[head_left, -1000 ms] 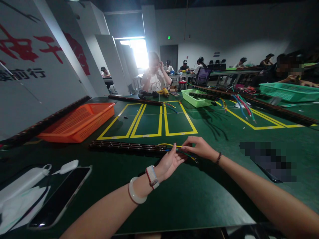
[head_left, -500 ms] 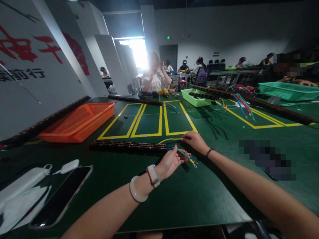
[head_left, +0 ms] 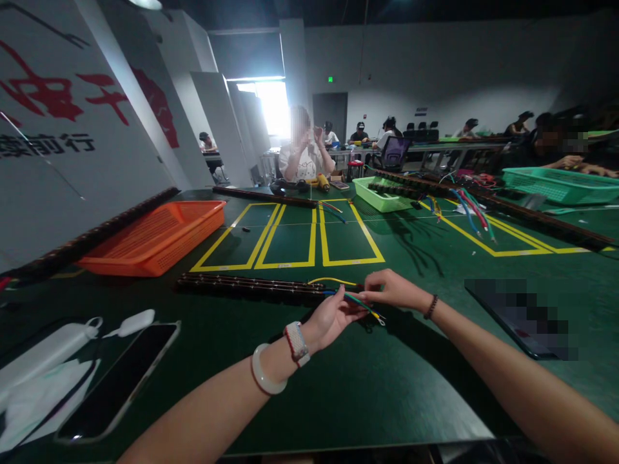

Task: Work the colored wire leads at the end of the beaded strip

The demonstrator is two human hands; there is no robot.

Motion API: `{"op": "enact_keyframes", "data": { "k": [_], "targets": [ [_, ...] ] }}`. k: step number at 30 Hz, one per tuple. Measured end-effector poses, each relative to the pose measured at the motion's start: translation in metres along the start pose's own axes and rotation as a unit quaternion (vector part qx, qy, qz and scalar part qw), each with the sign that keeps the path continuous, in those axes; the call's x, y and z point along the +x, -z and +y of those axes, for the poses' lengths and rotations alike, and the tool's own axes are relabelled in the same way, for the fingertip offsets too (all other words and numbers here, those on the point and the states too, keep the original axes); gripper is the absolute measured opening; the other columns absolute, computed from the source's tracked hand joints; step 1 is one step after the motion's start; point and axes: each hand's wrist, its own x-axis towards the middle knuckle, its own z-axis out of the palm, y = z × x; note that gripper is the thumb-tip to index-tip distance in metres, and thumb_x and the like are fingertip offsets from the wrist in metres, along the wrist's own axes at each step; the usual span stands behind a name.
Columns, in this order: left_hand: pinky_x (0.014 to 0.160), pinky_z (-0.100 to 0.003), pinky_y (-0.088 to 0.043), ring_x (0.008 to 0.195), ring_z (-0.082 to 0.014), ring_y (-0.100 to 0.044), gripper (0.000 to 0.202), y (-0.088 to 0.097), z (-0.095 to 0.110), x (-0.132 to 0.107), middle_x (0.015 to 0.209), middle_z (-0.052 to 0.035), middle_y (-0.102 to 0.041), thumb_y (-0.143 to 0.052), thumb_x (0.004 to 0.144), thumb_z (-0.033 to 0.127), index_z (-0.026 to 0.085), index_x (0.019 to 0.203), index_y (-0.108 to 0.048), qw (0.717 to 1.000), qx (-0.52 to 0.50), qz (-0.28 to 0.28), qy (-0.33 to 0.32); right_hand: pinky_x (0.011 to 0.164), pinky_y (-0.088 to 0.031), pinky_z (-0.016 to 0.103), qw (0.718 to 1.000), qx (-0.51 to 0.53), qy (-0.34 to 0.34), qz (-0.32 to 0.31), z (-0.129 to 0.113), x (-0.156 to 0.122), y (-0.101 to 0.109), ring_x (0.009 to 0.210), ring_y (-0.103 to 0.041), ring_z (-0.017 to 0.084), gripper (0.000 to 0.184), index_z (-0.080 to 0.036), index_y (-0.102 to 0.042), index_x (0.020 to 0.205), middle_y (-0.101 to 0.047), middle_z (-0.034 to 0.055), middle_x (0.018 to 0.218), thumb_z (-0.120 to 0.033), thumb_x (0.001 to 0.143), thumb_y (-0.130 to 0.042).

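Observation:
A long dark strip bundle (head_left: pixel 251 285) lies across the table in front of me, with coloured wires leaving its right end. My left hand (head_left: pixel 333 316) holds the green wire (head_left: pixel 355 299) and a blue wire (head_left: pixel 329 293) between thumb and fingers. Past the fingertips, a metal ring terminal (head_left: pixel 382 321) with a yellow sleeve sticks out. My right hand (head_left: pixel 396 288) pinches the end of the yellow wire (head_left: pixel 333 280), its fingertips right beside the left fingers. The wire's tip is hidden by the right fingers.
An orange basket (head_left: pixel 159 258) stands at left, beside another dark strip (head_left: pixel 97 235). A phone (head_left: pixel 120 383) and white items (head_left: pixel 48 361) lie near left; a dark flat object (head_left: pixel 512 322) lies right. Green baskets (head_left: pixel 387 201) and strips with wires sit farther back. A person (head_left: pixel 307 158) sits opposite.
My right hand has moved right and down toward my left fingers, bringing the yellow wire closer to the green and blue ones. My left hand has stayed almost in place, its fingers drawn in slightly.

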Motion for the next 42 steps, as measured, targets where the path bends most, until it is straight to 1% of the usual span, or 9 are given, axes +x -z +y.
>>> {"op": "enact_keyframes", "data": {
  "k": [4, 9, 14, 20, 25, 30, 32, 37, 42],
  "targets": [
    [0.089, -0.033, -0.043, 0.079, -0.0160, -0.061, 0.042, 0.000, 0.000, 0.000, 0.086, -0.0142, -0.064, -0.036, 0.091, 0.041, 0.006, 0.091, -0.059, 1.000, 0.018, -0.001, 0.003, 0.053, -0.036, 0.020, 0.993, 0.011, -0.023, -0.113, -0.003, -0.001, 0.004, 0.059, -0.052, 0.010, 0.034, -0.014, -0.063, 0.076, -0.061, 0.0011, 0.068, -0.048, 0.077, -0.061],
    [0.094, -0.035, -0.041, 0.088, -0.0178, -0.062, 0.045, -0.002, 0.001, -0.001, 0.095, -0.0166, -0.064, -0.031, 0.092, 0.041, 0.005, 0.099, -0.058, 1.000, 0.009, -0.007, 0.011, 0.052, -0.035, 0.020, 0.990, 0.004, -0.052, -0.133, 0.000, -0.002, 0.003, 0.057, -0.053, 0.009, 0.024, -0.014, -0.065, 0.082, -0.063, 0.0014, 0.068, -0.037, 0.082, -0.057],
    [0.096, -0.039, -0.041, 0.093, -0.0200, -0.062, 0.038, -0.002, 0.002, 0.000, 0.098, -0.0178, -0.064, -0.038, 0.091, 0.037, 0.006, 0.099, -0.057, 1.000, 0.014, -0.006, 0.003, 0.049, -0.034, 0.020, 0.992, -0.016, -0.094, -0.080, 0.000, -0.001, 0.005, 0.051, -0.052, 0.009, 0.021, -0.014, -0.063, 0.076, -0.063, 0.0017, 0.062, -0.033, 0.081, -0.056],
    [0.092, -0.036, -0.044, 0.083, -0.0193, -0.064, 0.044, 0.000, 0.003, -0.001, 0.092, -0.0195, -0.065, -0.037, 0.091, 0.039, 0.002, 0.087, -0.061, 0.998, 0.062, -0.004, 0.008, 0.049, -0.034, 0.021, 0.993, -0.049, -0.101, 0.025, 0.001, 0.000, 0.009, 0.053, -0.053, 0.010, 0.019, -0.014, -0.064, 0.072, -0.063, 0.0020, 0.062, -0.031, 0.079, -0.057],
    [0.092, -0.037, -0.044, 0.084, -0.0195, -0.064, 0.040, -0.001, 0.003, 0.000, 0.090, -0.0183, -0.065, -0.038, 0.091, 0.037, 0.004, 0.089, -0.060, 0.999, 0.052, 0.003, -0.001, 0.050, -0.034, 0.021, 0.990, -0.078, -0.109, 0.035, -0.002, 0.001, 0.007, 0.054, -0.053, 0.010, 0.020, -0.016, -0.064, 0.073, -0.063, 0.0017, 0.062, -0.032, 0.081, -0.056],
    [0.089, -0.037, -0.046, 0.087, -0.0198, -0.064, 0.038, 0.000, 0.001, 0.000, 0.093, -0.0168, -0.066, -0.038, 0.091, 0.039, 0.007, 0.086, -0.058, 0.998, 0.056, -0.001, -0.019, 0.053, -0.032, 0.023, 0.972, -0.199, -0.082, 0.091, -0.006, 0.001, 0.006, 0.058, -0.052, 0.012, 0.017, -0.016, -0.061, 0.074, -0.062, 0.0034, 0.067, -0.030, 0.082, -0.055],
    [0.086, -0.036, -0.047, 0.085, -0.0199, -0.065, 0.039, 0.001, 0.001, 0.000, 0.092, -0.0175, -0.066, -0.037, 0.090, 0.041, 0.008, 0.083, -0.057, 0.998, 0.064, 0.001, -0.008, 0.052, -0.032, 0.022, 0.976, -0.179, -0.088, 0.086, -0.004, 0.001, 0.005, 0.057, -0.053, 0.011, 0.018, -0.016, -0.061, 0.074, -0.062, 0.0023, 0.066, -0.030, 0.083, -0.055],
    [0.080, -0.032, -0.049, 0.081, -0.0190, -0.066, 0.035, 0.001, 0.003, -0.001, 0.095, -0.0192, -0.066, -0.042, 0.090, 0.038, 0.006, 0.093, -0.056, 0.997, 0.069, -0.008, 0.015, 0.050, -0.030, 0.021, 0.985, -0.132, -0.104, 0.038, 0.007, 0.003, -0.006, 0.054, -0.051, 0.010, 0.021, -0.017, -0.058, 0.068, -0.060, 0.0009, 0.062, -0.031, 0.083, -0.055],
    [0.085, -0.033, -0.048, 0.086, -0.0195, -0.065, 0.033, 0.000, 0.004, -0.002, 0.097, -0.0186, -0.065, -0.041, 0.091, 0.035, 0.006, 0.090, -0.057, 0.998, 0.066, -0.013, 0.009, 0.051, -0.028, 0.023, 0.961, -0.226, -0.117, 0.106, 0.013, 0.009, -0.016, 0.059, -0.052, 0.012, 0.024, -0.017, -0.057, 0.071, -0.060, 0.0038, 0.068, -0.033, 0.088, -0.050]
  ]
}}
